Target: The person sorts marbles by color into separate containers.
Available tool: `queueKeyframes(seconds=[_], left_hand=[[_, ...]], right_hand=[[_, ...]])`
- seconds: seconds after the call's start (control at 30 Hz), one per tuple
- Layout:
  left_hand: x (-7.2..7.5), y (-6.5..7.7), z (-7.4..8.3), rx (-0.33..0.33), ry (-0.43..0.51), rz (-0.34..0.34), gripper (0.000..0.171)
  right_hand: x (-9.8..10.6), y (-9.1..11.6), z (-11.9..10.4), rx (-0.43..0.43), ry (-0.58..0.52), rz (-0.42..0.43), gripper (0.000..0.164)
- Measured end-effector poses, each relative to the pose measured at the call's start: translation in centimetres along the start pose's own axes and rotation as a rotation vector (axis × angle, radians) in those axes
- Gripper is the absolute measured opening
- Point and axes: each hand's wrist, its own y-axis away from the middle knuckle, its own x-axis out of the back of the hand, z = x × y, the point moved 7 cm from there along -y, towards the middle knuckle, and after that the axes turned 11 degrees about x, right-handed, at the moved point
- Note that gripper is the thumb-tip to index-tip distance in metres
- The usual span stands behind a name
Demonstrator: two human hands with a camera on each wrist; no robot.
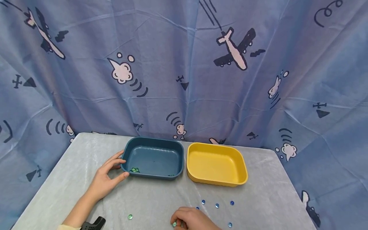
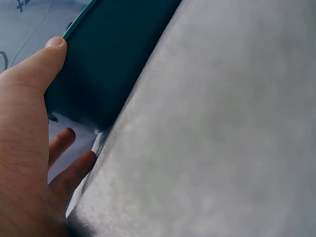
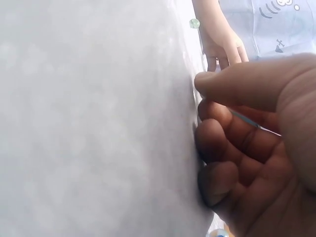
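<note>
My left hand (image 1: 105, 181) rests at the left end of a dark teal tray (image 1: 155, 176), its thumb touching the rim near the front corner and its fingers spread along the side. Several green glass gems (image 1: 134, 170) lie in the tray's front left corner. Low on the table, my right hand (image 1: 192, 219) has its fingers curled, with a green glass gem (image 1: 174, 224) at the fingertips. That gem is hidden in the right wrist view. To the left of this hand lies a loose green gem (image 1: 130, 217).
Right of the teal tray stands a yellow tray (image 1: 217, 183). Several blue glass gems, one of them a blue gem (image 1: 217, 205), lie scattered beyond and right of my right hand. A blue patterned curtain (image 1: 161, 80) hangs behind the grey-covered table (image 1: 267, 191).
</note>
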Motion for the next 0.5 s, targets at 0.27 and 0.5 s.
queueKeyframes(seconds=[0.27, 0.5], left_hand=[[0.0, -0.1, -0.4, -0.002, -0.002, -0.006, 0.046], [0.0, 0.0, -0.2, -0.002, -0.006, -0.003, 0.047]], right_hand=[[1.0, 0.3, -0.4, -0.003, -0.039, 0.056, 0.010], [2.3, -0.1, -1.0, -0.040, 0.030, 0.112, 0.012]])
